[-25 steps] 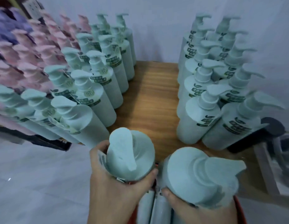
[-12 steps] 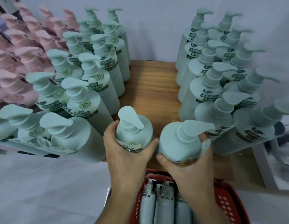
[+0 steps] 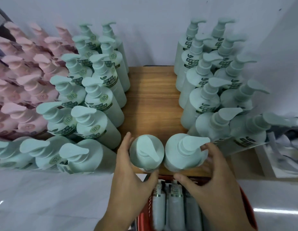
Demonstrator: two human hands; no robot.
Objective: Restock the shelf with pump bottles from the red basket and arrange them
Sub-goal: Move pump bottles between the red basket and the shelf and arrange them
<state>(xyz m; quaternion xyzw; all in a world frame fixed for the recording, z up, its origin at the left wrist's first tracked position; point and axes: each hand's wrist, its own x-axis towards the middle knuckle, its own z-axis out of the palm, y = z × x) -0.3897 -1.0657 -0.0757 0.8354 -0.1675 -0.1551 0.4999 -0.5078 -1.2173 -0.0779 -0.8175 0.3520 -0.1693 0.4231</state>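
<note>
While both stand upright at the front edge of the brown wooden shelf, 2 pale-green plastic pump bottles sit side by side in the gap between the green rows. Left hand grips the left pump bottle, fingers and thumb curled around its sides. Right hand grips the right pump bottle, fingers on its far side, thumb near. Red plastic basket below holds more green bottles lying flat. Pink pump bottles fill the left.
</note>
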